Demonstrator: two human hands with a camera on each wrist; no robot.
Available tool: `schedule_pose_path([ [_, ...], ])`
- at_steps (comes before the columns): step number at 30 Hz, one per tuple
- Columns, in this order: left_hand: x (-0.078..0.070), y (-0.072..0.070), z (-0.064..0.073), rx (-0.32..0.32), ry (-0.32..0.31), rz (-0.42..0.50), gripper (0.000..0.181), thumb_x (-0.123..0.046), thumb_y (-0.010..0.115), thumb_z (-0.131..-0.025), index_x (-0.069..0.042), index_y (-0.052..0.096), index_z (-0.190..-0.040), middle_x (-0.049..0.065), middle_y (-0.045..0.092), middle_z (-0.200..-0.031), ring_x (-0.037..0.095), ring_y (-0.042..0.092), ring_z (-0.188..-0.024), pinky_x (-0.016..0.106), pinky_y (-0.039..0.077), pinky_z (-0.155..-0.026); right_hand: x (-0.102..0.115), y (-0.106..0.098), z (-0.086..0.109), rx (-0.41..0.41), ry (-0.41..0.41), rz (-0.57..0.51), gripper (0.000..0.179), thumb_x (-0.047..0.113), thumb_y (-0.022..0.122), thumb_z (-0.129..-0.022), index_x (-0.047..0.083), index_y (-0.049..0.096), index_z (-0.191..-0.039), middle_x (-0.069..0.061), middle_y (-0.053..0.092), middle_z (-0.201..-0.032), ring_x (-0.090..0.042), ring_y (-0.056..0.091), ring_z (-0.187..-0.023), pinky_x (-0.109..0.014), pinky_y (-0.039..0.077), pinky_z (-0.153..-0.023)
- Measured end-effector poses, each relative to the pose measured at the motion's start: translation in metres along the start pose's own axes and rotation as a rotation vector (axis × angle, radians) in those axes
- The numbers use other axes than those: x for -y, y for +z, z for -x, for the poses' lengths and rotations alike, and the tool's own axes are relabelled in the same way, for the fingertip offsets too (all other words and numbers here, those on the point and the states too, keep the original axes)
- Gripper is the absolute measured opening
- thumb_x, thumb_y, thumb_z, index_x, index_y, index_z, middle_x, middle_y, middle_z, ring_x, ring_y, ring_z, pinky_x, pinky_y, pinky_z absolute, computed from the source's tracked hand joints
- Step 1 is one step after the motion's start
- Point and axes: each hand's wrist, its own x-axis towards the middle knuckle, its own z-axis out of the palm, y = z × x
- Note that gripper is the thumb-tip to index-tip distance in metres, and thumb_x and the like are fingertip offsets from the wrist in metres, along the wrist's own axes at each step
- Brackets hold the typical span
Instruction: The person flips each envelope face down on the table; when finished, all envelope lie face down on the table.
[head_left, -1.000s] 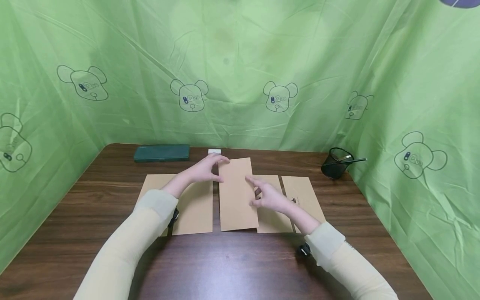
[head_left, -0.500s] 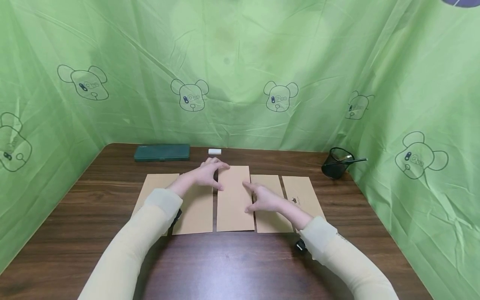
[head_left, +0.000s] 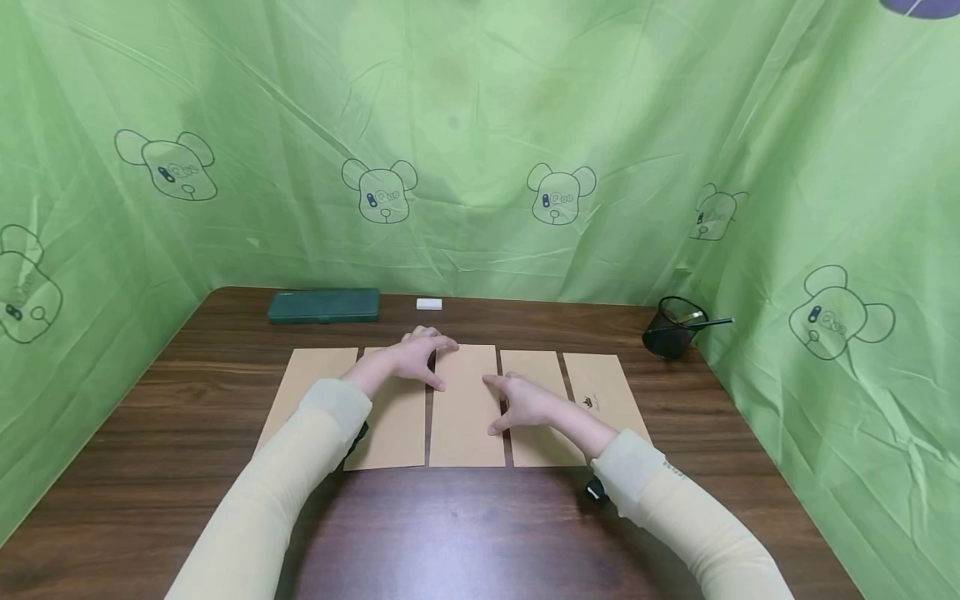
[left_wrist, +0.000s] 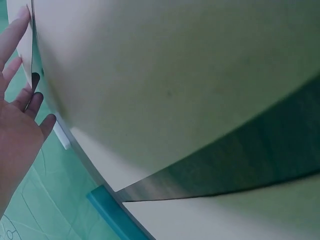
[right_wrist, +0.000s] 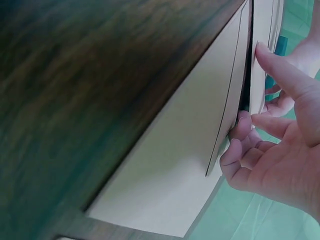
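Note:
A brown kraft-paper rectangle (head_left: 467,417) lies in the middle of a row of similar pieces. My left hand (head_left: 408,358) holds its left edge near the far end, with thumb and index fingertips on its face. In the left wrist view, other fingers of the left hand (left_wrist: 20,120) reach past the edge. My right hand (head_left: 528,400) holds the right edge. The right wrist view shows the right hand's thumb (right_wrist: 265,55) on the paper, with other fingers curled by the dark gap beside it.
Two kraft pieces (head_left: 393,442) lie on the left and two more (head_left: 603,379) on the right, one bearing a crown print. A green case (head_left: 324,306), a white eraser-like block (head_left: 429,304) and a black mesh pen cup (head_left: 667,337) stand along the table's (head_left: 465,533) back.
The middle kraft piece has come down from a raised position overlapping its right neighbour. It now lies level in the row, shifted towards me and slightly left, and both hands moved with it.

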Motion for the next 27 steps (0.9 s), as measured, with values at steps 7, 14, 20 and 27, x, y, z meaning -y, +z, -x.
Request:
schedule_pose_path([
  [7, 0.005, 0.004, 0.001, -0.010, 0.001, -0.002, 0.078, -0.044, 0.079, -0.073, -0.017, 0.047, -0.138, 0.013, 0.043, -0.134, 0.034, 0.032, -0.124, 0.056, 0.026, -0.102, -0.003, 0.002, -0.002, -0.006, 0.009, -0.001, 0.087, 0.031, 0.086, -0.065, 0.002, 0.046, -0.138, -0.008, 0.055, -0.099, -0.016, 0.051, -0.088, -0.031, 0.045, -0.078],
  [14, 0.002, 0.004, 0.002, -0.012, -0.004, -0.017, 0.074, -0.044, 0.078, -0.074, -0.016, 0.049, -0.136, 0.013, 0.041, -0.137, 0.035, 0.031, -0.127, 0.055, 0.025, -0.104, -0.002, 0.002, 0.000, -0.017, 0.002, -0.005, 0.085, 0.031, 0.086, -0.065, 0.002, 0.047, -0.136, -0.008, 0.056, -0.099, -0.017, 0.052, -0.088, -0.033, 0.045, -0.078],
  [20, -0.009, -0.001, 0.001, -0.024, 0.015, -0.023, 0.076, -0.043, 0.077, -0.075, -0.013, 0.046, -0.138, 0.011, 0.041, -0.139, 0.033, 0.030, -0.130, 0.055, 0.023, -0.106, -0.001, -0.002, 0.009, -0.045, -0.061, -0.021, 0.084, 0.027, 0.085, -0.068, -0.003, 0.046, -0.136, -0.013, 0.053, -0.100, -0.020, 0.052, -0.084, -0.030, 0.045, -0.072],
  [27, -0.026, -0.008, -0.002, -0.051, 0.030, 0.021, 0.079, -0.040, 0.078, -0.075, -0.013, 0.042, -0.140, 0.008, 0.040, -0.142, 0.031, 0.028, -0.132, 0.055, 0.020, -0.107, -0.002, -0.015, 0.025, -0.082, -0.077, -0.102, 0.085, 0.026, 0.084, -0.069, 0.004, 0.043, -0.140, -0.016, 0.052, -0.107, -0.022, 0.054, -0.077, -0.027, 0.044, -0.064],
])
